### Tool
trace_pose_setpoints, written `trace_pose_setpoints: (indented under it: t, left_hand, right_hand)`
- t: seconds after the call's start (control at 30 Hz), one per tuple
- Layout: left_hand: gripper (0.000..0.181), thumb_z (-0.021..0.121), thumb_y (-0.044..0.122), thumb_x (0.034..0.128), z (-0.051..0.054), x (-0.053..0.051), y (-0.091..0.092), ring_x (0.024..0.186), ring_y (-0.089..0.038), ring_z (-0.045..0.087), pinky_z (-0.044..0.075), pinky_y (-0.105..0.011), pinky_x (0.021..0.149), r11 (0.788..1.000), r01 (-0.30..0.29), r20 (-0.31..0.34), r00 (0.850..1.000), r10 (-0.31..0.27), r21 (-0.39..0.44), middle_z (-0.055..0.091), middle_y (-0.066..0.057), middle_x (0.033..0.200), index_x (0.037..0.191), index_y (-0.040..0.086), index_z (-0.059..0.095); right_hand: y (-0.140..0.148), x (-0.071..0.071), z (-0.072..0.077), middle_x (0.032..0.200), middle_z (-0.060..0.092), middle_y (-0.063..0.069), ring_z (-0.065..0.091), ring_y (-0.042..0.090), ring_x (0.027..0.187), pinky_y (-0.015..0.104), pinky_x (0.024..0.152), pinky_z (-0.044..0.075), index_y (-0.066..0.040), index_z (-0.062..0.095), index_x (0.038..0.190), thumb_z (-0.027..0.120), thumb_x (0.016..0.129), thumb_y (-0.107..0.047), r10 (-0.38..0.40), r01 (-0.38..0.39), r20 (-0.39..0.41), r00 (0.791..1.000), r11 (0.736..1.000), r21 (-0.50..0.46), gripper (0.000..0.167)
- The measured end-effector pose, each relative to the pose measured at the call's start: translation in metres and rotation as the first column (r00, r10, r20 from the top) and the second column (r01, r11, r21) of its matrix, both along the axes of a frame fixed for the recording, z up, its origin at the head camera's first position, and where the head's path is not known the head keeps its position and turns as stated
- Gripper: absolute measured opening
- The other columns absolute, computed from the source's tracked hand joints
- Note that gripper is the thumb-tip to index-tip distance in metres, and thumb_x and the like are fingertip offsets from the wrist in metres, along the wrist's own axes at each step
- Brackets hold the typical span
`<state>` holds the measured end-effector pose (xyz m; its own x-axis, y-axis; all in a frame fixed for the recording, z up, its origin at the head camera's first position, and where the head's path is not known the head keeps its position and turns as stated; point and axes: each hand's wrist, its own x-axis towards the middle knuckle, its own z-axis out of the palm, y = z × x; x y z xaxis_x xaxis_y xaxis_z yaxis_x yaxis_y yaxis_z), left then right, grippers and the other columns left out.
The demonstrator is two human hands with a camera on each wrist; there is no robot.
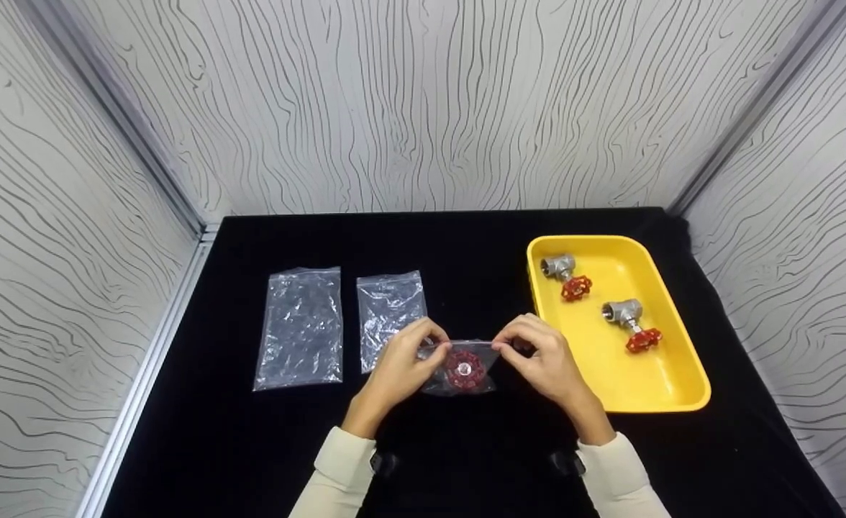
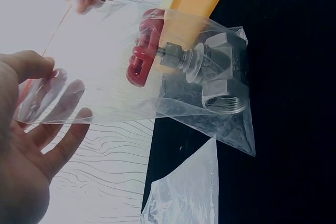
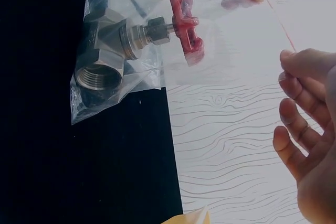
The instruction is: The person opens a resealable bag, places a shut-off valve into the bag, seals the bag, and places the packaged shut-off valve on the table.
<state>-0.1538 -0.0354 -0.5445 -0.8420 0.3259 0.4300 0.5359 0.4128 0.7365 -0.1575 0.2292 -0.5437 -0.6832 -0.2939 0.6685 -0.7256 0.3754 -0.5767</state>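
A clear zip bag (image 1: 431, 388) holds a metal valve (image 2: 226, 72) with a red handwheel (image 1: 465, 370), seen through the film. My left hand (image 1: 403, 363) pinches one top corner of the bag between thumb and fingers; in the left wrist view the other fingers of that left hand (image 2: 37, 135) spread behind and below the film. The opposite top corner is pinched by my right hand (image 1: 547, 360). Along the bag's top edge a red line runs between both hands. In the right wrist view, the valve body (image 3: 100, 51) lies at the bag's far end from the right hand (image 3: 310, 119).
Two flat clear bags, a larger one (image 1: 301, 327) and a smaller one (image 1: 390, 309), lie on the black cloth (image 1: 286, 446) to the left. At the right, a yellow tray (image 1: 581, 381) holds two valves (image 1: 558, 266) (image 1: 623, 311) with red handwheels.
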Motion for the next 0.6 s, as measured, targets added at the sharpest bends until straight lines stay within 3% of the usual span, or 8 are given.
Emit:
trace_pose_setpoints:
  t: [0.37,0.6]
  left_hand:
    - [0.005,0.074,0.009,0.0979,-0.0012,-0.001,0.0008,0.09,-0.012,0.069,0.063,-0.033,0.085,1.0,0.011,-0.044,0.999,-0.01,0.014,0.072,0.001,0.097,0.096,0.012,0.07]
    - [0.005,0.074,0.008,0.0977,-0.0005,-0.0008,0.0008,0.092,-0.014,0.07,0.063,-0.038,0.087,1.0,0.014,-0.02,1.0,-0.013,0.017,0.073,0.0,0.097,0.096,0.011,0.07]
  right_hand:
    - [0.0078,0.0051,-0.0004,0.092,0.071,0.003,0.059,0.02,0.073,0.025,0.063,0.048,-0.011,0.076,0.098,0.09,0.08,0.002,0.008,-0.006,0.066,0.998,1.0,-0.02,0.027]
    - [0.0087,0.0056,-0.0015,0.087,0.068,0.004,0.058,0.021,0.072,0.024,0.063,0.045,-0.011,0.075,0.093,0.084,0.08,0.011,0.021,-0.019,0.038,0.999,0.998,-0.06,0.027]
